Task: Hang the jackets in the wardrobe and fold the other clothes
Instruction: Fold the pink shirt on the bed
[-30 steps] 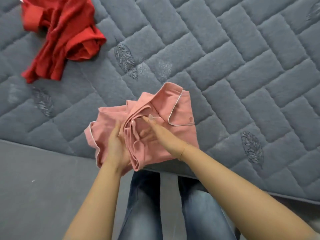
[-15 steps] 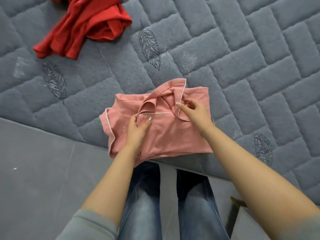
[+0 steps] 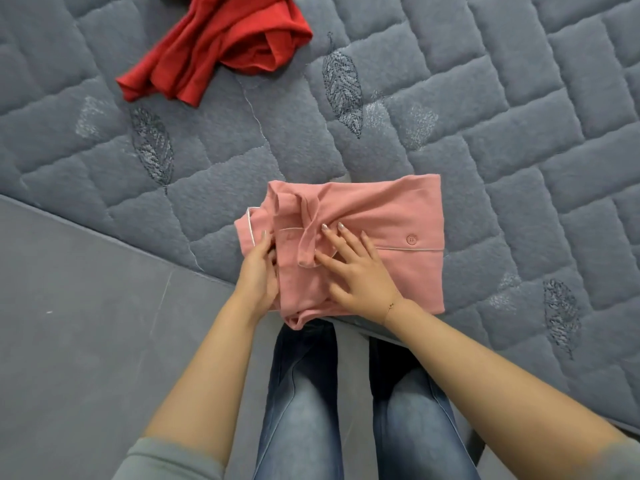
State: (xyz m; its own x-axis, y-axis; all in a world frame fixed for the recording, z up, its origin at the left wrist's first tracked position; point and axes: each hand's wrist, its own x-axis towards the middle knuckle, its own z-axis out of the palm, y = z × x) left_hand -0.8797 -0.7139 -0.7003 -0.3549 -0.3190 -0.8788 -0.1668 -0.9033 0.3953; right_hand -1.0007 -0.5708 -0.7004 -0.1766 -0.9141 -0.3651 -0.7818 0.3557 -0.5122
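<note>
Your right hand [image 3: 360, 271] is pressing pink shirt [image 3: 391, 216] flat, fingers spread; left hand [image 3: 258, 271] is gripping its left edge, at bed [image 3: 519, 168] edge. Red garment [image 3: 221, 46] is lying well apart.

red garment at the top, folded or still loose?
Loose. The red garment lies crumpled in a bunched heap on the quilted mattress, with uneven folds and no squared edges, apart from both hands.

A grey quilted mattress [image 3: 519, 116] with stitched leaf motifs [image 3: 341, 84] above grey floor [image 3: 86, 323].
</note>
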